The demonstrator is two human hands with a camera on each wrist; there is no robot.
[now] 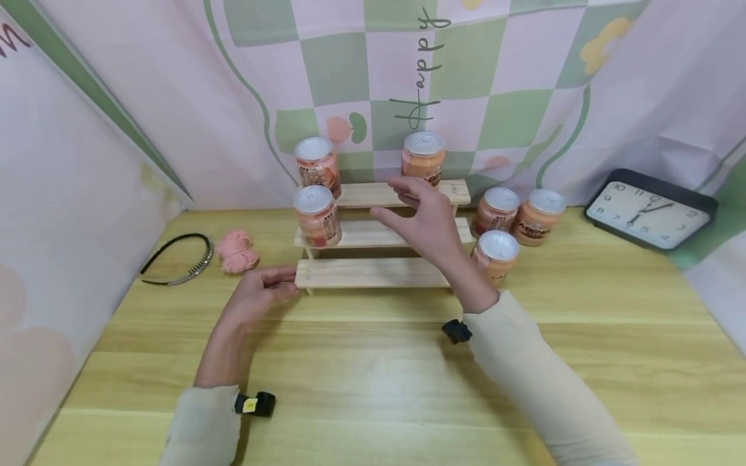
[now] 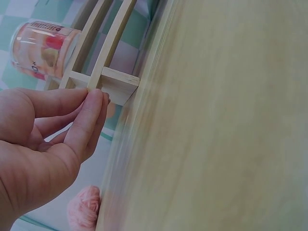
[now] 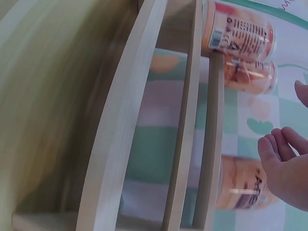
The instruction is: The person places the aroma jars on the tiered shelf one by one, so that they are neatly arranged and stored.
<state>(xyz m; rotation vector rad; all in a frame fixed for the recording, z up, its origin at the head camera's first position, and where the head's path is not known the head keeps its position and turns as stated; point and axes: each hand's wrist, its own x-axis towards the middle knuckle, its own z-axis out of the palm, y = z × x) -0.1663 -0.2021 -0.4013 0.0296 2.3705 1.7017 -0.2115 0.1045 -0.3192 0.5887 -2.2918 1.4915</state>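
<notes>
A three-step wooden display stand [image 1: 373, 273] stands against the patterned cloth. My left hand [image 1: 256, 296] pinches the left end of its lowest step between thumb and fingertips. Over the right side of the stand reaches my right hand [image 1: 428, 223], thumb and fingers apart and nothing between them. Just behind its fingers, a jar with orange contents and a silver lid [image 1: 424, 158] stands on the top step. Another jar [image 1: 319, 169] is at the top step's left end, and a labelled jar [image 2: 44, 45] sits on the middle step's left end.
Right of the stand are three more jars: one at the back [image 1: 495, 215], one beside it [image 1: 537, 219] and one in front [image 1: 498, 249], partly behind my right forearm. A clock [image 1: 649, 210] leans farther right. Pink yarn [image 1: 236, 251] and a black headband [image 1: 206, 255] lie at left.
</notes>
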